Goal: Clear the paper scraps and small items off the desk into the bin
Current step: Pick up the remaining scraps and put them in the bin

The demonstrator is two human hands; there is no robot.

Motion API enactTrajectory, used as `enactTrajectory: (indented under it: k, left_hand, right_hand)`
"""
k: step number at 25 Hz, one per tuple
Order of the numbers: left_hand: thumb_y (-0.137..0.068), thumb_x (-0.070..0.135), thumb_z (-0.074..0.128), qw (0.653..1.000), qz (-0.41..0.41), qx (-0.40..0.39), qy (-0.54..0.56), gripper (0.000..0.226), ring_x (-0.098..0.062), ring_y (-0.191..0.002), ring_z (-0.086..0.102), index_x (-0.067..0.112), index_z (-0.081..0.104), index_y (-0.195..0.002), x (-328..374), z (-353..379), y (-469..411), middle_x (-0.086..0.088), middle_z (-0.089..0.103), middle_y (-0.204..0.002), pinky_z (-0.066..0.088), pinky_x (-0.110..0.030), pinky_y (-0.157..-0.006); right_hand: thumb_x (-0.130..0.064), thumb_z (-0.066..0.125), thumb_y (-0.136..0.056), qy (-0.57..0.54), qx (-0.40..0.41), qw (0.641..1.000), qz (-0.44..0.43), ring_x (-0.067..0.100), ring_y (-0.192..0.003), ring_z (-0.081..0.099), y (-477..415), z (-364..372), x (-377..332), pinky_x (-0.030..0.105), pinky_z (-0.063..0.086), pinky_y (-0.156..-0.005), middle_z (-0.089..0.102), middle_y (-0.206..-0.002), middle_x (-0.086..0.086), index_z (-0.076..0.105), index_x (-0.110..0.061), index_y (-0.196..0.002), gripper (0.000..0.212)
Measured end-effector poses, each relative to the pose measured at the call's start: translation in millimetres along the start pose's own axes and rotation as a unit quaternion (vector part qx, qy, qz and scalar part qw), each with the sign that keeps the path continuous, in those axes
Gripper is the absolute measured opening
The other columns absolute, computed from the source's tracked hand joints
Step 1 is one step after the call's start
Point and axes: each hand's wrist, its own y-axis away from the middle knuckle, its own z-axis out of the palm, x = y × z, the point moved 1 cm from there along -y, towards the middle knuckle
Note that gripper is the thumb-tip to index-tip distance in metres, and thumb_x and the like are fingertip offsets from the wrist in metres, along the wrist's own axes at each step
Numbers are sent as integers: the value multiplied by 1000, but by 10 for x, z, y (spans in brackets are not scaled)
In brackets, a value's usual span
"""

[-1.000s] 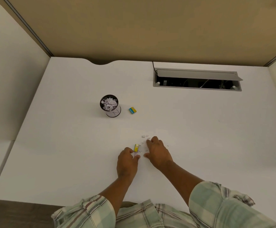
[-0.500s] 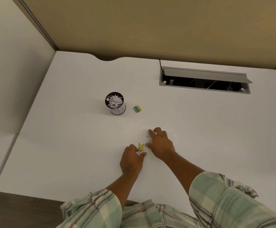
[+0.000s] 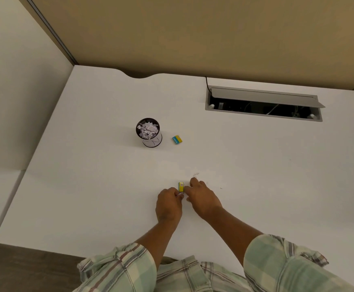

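A small round bin (image 3: 149,133), dark-rimmed and full of white paper scraps, stands on the white desk (image 3: 87,165). A yellow and blue box (image 3: 177,139) lies just right of it. Nearer me, a second small yellow box (image 3: 181,186) sits between my hands. My left hand (image 3: 168,204) is curled, pinching small paper scraps (image 3: 180,194) at its fingertips. My right hand (image 3: 203,198) rests palm down beside the yellow box, fingers bent over the desk. A few tiny white scraps (image 3: 196,174) lie just beyond my right hand.
An open grey cable hatch (image 3: 264,104) is set into the desk at the back right, with a black cable at its left corner. Beige partition walls close the back and left. The desk's near edge runs at the lower left, above a dark floor.
My hands have drawn closer together around the small yellow box. The right hand's fingers have pulled back toward me, uncovering tiny scraps beyond it. The camera has tilted.
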Motion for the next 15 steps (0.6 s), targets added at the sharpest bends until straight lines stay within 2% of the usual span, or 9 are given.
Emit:
enactTrajectory:
  k: [3,6,8,10,12,14,15]
  left_hand:
    - [-92,28,71,1000,-6,-16,25,17,-12,-74,65,13,80,-91,1,-5,26,-3,77,-86,53,-22,-73]
    - [-89,24,75,999,-9,-33,33,15,-13,-70,63,10,81,-89,-24,-36,34,-5,78,-85,48,-19,-70]
    - [-84,20,80,997,-29,-49,50,10,-20,-69,69,10,81,-81,-80,-55,4,-6,77,-80,55,-26,-68]
    - [-78,15,83,992,-63,-61,92,10,-24,-63,72,11,78,-71,-163,-97,-21,-7,75,-69,62,-36,-64]
    - [-75,9,84,983,-101,-61,142,14,-24,-50,68,10,75,-64,-247,-189,-29,-13,73,-62,63,-44,-58]
    - [-75,4,83,971,-128,-61,192,12,-22,-45,63,6,74,-67,-289,-308,-32,-18,74,-66,64,-47,-57]
    - [-76,3,83,966,-136,-59,210,11,-21,-45,63,4,74,-70,-291,-376,-37,-19,74,-69,64,-46,-58]
  right_hand:
    - [-4,58,-95,8,0,1000,16,29,-98,58,7,73,-99,39,56,-72,54,-109,12,64,-11,-114,21]
    - [4,55,-92,5,-17,999,45,29,-98,63,-34,12,-125,35,53,-79,60,-110,14,67,-8,-110,25]
    - [4,54,-89,-17,-36,996,84,29,-98,66,-59,-40,-69,32,52,-79,65,-109,13,69,-8,-106,26]
    - [1,54,-85,-91,-24,985,146,25,-92,69,-32,-87,18,29,52,-72,72,-100,7,73,-12,-93,25]
    - [1,58,-78,-222,0,949,226,18,-75,70,26,-108,119,27,55,-61,76,-84,3,74,-12,-76,21]
    - [3,69,-71,-383,25,876,291,13,-57,67,106,-148,171,27,58,-56,76,-72,6,75,-8,-69,13]
    - [3,74,-69,-444,35,841,309,14,-55,67,130,-184,176,31,61,-60,76,-70,9,75,-7,-68,10]
